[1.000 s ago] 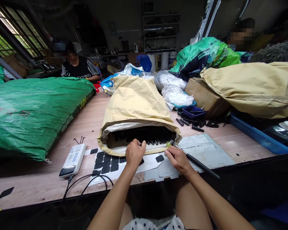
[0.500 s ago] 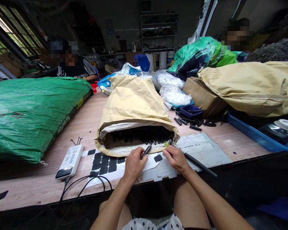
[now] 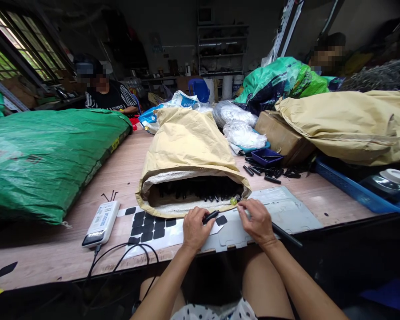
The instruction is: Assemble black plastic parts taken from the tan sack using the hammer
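Observation:
My left hand (image 3: 196,229) is closed around a short black pen-like tube (image 3: 210,217), just in front of the sack's mouth. To its right, my right hand (image 3: 257,222) has its fingertips pinched together. What they hold, if anything, I cannot make out. A long dark rod (image 3: 286,234) passes behind this hand and sticks out on its right. A small yellow-green piece (image 3: 234,201) lies by the fingertips at the sack's lip. The beige sack (image 3: 190,142) lies with its mouth towards me, several black pieces (image 3: 206,191) inside.
A sheet of black stickers (image 3: 148,229) and a white power bank (image 3: 101,223) with cables lie on the left. Behind them bulges a green sack (image 3: 53,160). Loose black tubes (image 3: 272,179), a purple tray (image 3: 266,156) and a blue basket (image 3: 356,182) are on the right. Two people sit across the table.
My right hand has moved slightly up and right, now covering part of the rod. My left hand has turned, and its black tube lies flatter. The view has shifted slightly.

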`<move>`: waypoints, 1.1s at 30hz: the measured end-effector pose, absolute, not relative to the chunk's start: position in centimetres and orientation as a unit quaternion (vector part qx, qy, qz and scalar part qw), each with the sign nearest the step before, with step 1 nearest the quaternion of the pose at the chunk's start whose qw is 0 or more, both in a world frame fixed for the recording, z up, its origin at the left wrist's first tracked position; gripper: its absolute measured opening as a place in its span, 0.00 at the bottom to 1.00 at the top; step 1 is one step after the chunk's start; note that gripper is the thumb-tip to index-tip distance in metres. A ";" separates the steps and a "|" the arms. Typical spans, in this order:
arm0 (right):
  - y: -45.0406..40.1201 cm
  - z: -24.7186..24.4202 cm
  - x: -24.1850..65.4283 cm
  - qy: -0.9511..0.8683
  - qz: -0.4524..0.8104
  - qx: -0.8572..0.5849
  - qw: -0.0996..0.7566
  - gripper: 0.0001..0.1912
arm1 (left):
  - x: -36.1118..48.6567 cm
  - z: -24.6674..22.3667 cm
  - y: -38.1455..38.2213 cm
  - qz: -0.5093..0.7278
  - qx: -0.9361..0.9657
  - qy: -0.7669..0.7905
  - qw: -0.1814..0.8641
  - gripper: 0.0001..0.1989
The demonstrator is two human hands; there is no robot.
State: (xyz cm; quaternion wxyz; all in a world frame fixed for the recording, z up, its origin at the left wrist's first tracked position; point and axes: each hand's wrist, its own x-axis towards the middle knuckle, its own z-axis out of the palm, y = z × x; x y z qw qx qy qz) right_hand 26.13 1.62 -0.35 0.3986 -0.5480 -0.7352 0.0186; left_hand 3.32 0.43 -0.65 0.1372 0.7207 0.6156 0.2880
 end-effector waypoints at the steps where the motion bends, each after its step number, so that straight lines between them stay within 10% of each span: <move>1: 1.5 -0.3 26.8 -0.717 -0.021 -0.585 0.379 0.08 | 3.2 -0.7 0.4 0.288 0.726 0.609 0.143 0.06; 8: 1.5 -1.3 30.1 -0.716 -0.022 -0.665 0.212 0.05 | 3.1 -0.4 0.5 0.276 0.740 0.590 0.167 0.06; 33: -3.8 1.4 23.5 -0.763 0.039 -0.593 0.253 0.23 | 2.9 -1.0 0.6 0.291 0.740 0.578 0.185 0.07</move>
